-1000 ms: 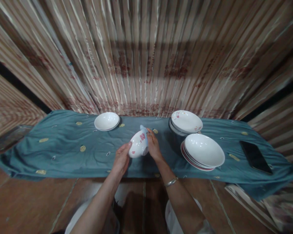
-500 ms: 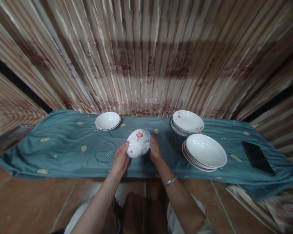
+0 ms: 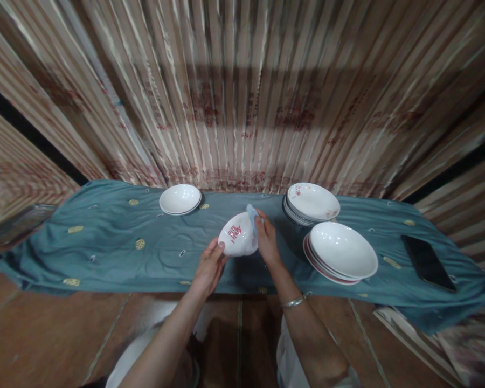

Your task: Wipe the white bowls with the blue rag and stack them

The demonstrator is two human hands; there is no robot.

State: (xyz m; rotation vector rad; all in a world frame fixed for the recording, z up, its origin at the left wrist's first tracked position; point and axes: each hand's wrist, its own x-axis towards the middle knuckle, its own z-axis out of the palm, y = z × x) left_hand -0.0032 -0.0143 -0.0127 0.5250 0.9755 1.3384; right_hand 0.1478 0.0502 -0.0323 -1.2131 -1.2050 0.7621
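Note:
A white bowl (image 3: 239, 237) with red characters on its outside is tilted on its side above the cloth. My left hand (image 3: 210, 263) grips its left rim, thumb on the outer wall. On the bowl's right, my right hand (image 3: 268, 238) is closed on a pale blue cloth (image 3: 252, 220) pressed against the bowl. Part of the blue cloth is hidden behind my right fingers. A silver bangle (image 3: 293, 302) circles my right wrist.
The green cloth (image 3: 117, 258) covers a long table. Stacked white bowls (image 3: 180, 199) stand back left. To the right are a stack of flower-patterned plates (image 3: 313, 201) and a stack of larger bowls (image 3: 343, 250). A black phone (image 3: 427, 262) lies far right. A striped curtain (image 3: 242, 108) hangs behind.
The bowl has turned in my hands and moved slightly right. My right hand has come up over its right side, and more of the blue cloth now shows.

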